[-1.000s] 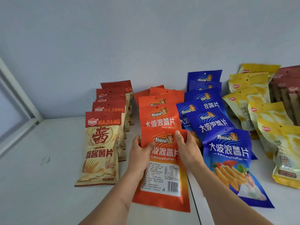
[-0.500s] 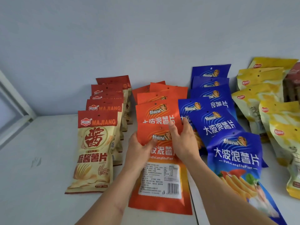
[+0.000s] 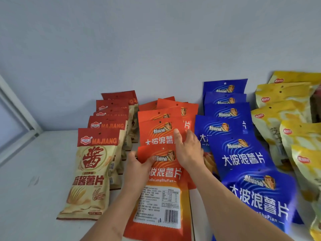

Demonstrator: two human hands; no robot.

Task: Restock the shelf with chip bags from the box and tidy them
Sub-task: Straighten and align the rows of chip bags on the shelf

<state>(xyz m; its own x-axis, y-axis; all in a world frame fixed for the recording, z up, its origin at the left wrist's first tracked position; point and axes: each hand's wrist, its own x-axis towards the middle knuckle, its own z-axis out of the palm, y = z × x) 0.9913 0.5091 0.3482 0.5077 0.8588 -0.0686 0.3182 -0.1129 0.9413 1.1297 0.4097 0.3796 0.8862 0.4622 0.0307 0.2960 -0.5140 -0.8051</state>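
Note:
An orange chip bag point(image 3: 161, 197) lies at the front of the orange row point(image 3: 161, 131) on the white shelf point(image 3: 34, 197), its label side up. My left hand point(image 3: 137, 166) grips the bag's upper left corner, thumb over the front. My right hand point(image 3: 188, 150) lies on the bag's upper right part, fingers straight and reaching onto the bag behind it. Left of it stands a row of red-and-beige MAJIANG bags point(image 3: 93, 173). On the right runs a row of blue bags point(image 3: 243, 157).
Yellow bags point(image 3: 288, 119) fill the far right of the shelf. A white frame bar point(image 3: 19, 110) slants along the left side, and a pale wall point(image 3: 156, 49) closes the back. Bare shelf surface shows at the front left.
Both hands have slid the front orange bag a little toward the back of its row. My right hand's fingers have stretched farther up onto the bag behind.

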